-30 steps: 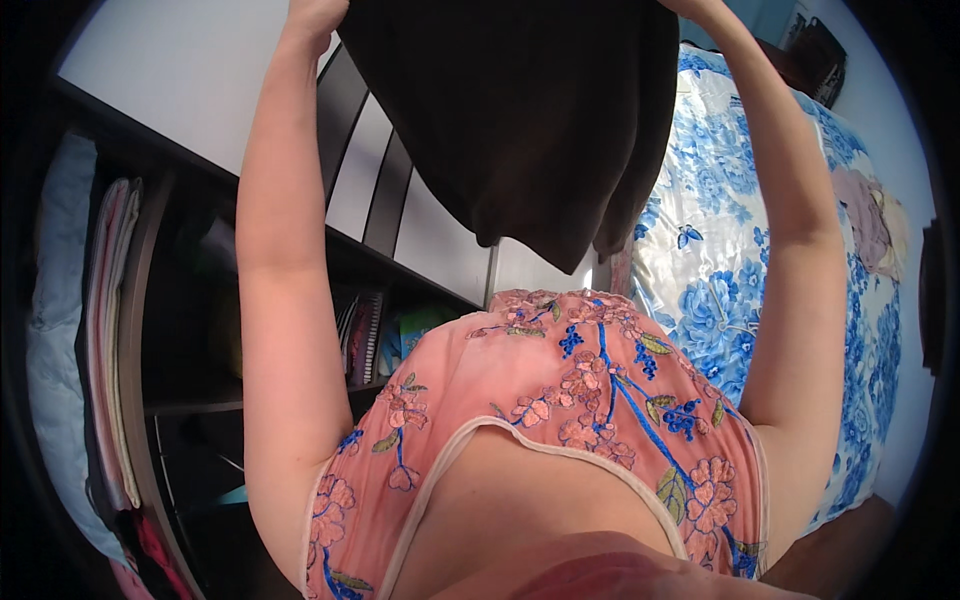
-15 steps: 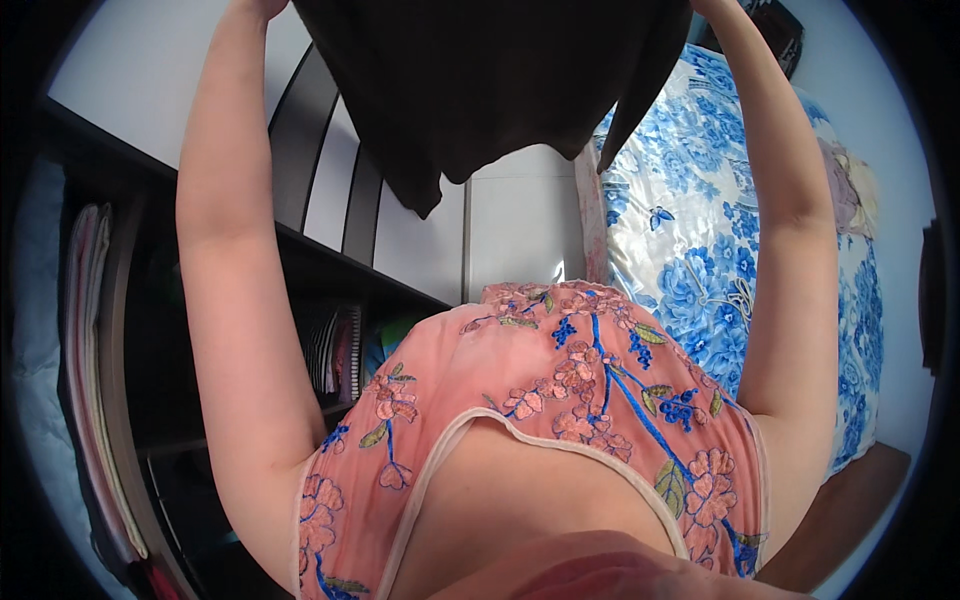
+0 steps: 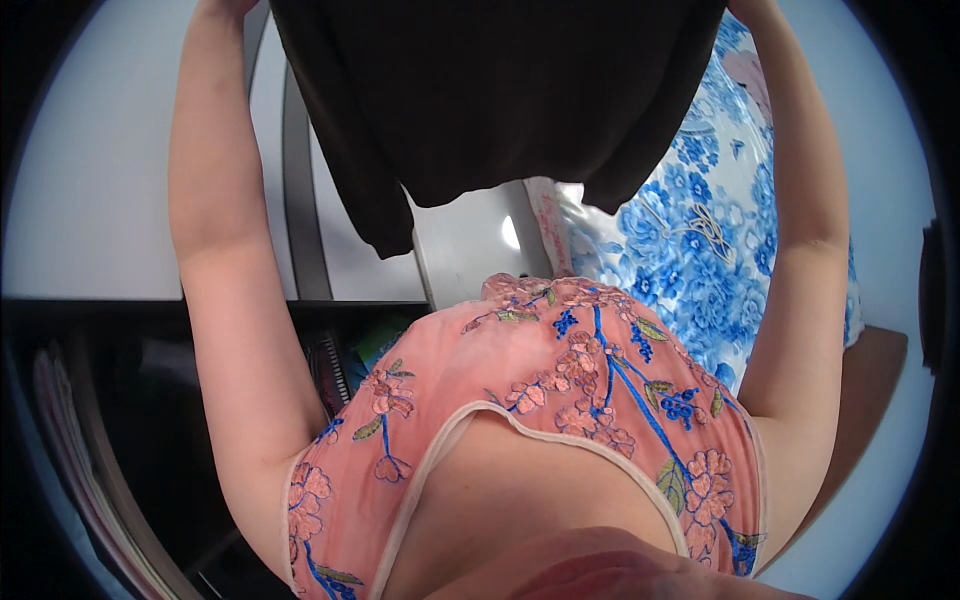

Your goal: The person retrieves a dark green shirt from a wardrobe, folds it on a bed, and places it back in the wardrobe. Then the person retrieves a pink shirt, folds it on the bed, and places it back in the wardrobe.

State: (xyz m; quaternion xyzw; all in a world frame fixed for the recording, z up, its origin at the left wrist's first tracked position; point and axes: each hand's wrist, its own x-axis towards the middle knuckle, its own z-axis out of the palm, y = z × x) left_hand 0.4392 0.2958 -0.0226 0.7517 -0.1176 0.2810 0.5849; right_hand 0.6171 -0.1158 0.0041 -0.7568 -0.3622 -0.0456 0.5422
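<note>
A dark, nearly black long-sleeved top (image 3: 500, 95) hangs spread out in front of me, its hem and both sleeve ends downward. Its upper part runs out of the picture. At the top edge, my left hand (image 3: 228, 5) is closed at the garment's left side. My right hand (image 3: 742, 8) is likewise closed at its right side. Only the lower part of each hand shows, and the fingers are cut off by the frame. Both arms are raised and stretched forward, with the cloth hanging between them.
To the right lies a bed with a blue-flowered white cover (image 3: 690, 265). On the left is a dark open shelf (image 3: 230, 312) holding folded cloths (image 3: 75, 430) and a spiral-bound book (image 3: 328, 370). White and dark panels stand behind the garment. A brown board (image 3: 880, 370) sits at lower right.
My view has turned, so the shelf and bed sit differently. My arms have spread slightly apart, and the dark top hangs wider, with both sleeves now distinct beside its hem.
</note>
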